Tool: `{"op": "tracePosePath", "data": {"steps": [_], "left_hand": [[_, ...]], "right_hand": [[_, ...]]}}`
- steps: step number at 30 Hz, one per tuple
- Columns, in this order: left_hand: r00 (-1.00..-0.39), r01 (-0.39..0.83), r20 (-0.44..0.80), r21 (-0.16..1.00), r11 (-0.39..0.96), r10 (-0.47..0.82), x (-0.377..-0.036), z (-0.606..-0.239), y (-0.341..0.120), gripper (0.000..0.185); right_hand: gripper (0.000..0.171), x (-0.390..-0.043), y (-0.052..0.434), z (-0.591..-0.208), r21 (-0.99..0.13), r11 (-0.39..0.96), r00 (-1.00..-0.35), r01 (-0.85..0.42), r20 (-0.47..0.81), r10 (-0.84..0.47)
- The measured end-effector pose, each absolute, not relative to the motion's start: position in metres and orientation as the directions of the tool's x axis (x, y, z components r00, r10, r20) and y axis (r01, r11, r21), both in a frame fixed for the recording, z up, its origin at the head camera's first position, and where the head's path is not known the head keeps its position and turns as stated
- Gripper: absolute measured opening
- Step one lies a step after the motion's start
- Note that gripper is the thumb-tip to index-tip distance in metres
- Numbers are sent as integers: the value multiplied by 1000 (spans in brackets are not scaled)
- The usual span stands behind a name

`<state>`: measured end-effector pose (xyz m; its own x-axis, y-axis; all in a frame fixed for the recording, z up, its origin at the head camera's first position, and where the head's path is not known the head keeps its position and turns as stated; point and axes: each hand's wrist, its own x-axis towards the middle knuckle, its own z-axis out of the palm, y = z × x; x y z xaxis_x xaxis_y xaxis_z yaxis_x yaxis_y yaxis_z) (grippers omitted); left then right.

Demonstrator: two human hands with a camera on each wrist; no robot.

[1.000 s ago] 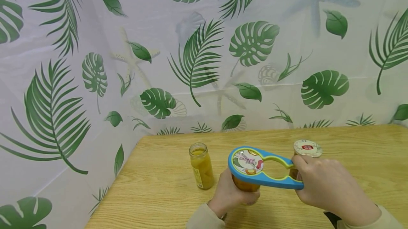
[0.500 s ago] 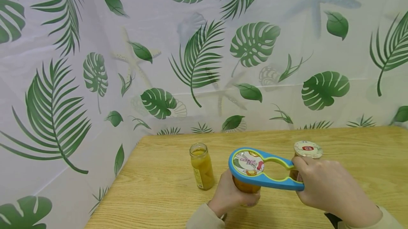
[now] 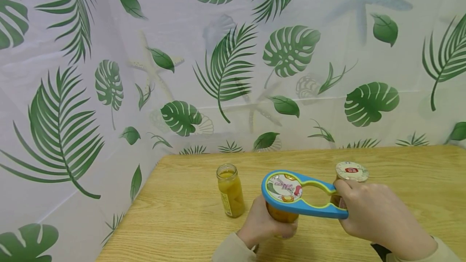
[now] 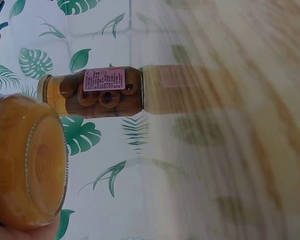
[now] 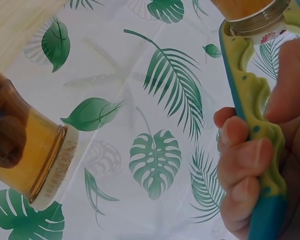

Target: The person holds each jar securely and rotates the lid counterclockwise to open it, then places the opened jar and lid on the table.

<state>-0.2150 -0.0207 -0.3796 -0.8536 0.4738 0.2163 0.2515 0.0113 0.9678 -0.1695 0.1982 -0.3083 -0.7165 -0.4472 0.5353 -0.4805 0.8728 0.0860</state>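
My left hand [image 3: 263,221] grips a glass jar of orange canned fruit [image 3: 281,212], lifted off the table; its round base faces the left wrist view. Around the printed lid [image 3: 284,188] of this jar sits the wide end of a blue and yellow jar opener [image 3: 316,211]. My right hand [image 3: 382,213] holds the opener by its handles, the fingers curled round them in the right wrist view. Behind the right hand stands a lidded jar of dark round fruit [image 4: 102,93], largely hidden in the head view.
An uncapped jar of yellow fruit [image 3: 231,193] stands upright on the wooden table [image 3: 174,213], left of the held jar. A white sheet with a green leaf print [image 3: 233,84] hangs behind the table and along its left side.
Both hands keep their grips and stay almost in place. The jar and the opener shift only very slightly in the view.
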Motion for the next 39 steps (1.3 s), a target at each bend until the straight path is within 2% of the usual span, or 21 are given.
{"op": "tracePosePath", "data": {"steps": [11,39], "left_hand": [[-828,224,195,974,-9,526,-215,-379,-23,67],[-682,240,273,960,-145,678,-219,-377,-28,72]], "right_hand": [[24,-168,198,-305,52,885,-770,-463,471,-430],[33,-168,204,-307,94,832,-648,-547,580,-493]]}}
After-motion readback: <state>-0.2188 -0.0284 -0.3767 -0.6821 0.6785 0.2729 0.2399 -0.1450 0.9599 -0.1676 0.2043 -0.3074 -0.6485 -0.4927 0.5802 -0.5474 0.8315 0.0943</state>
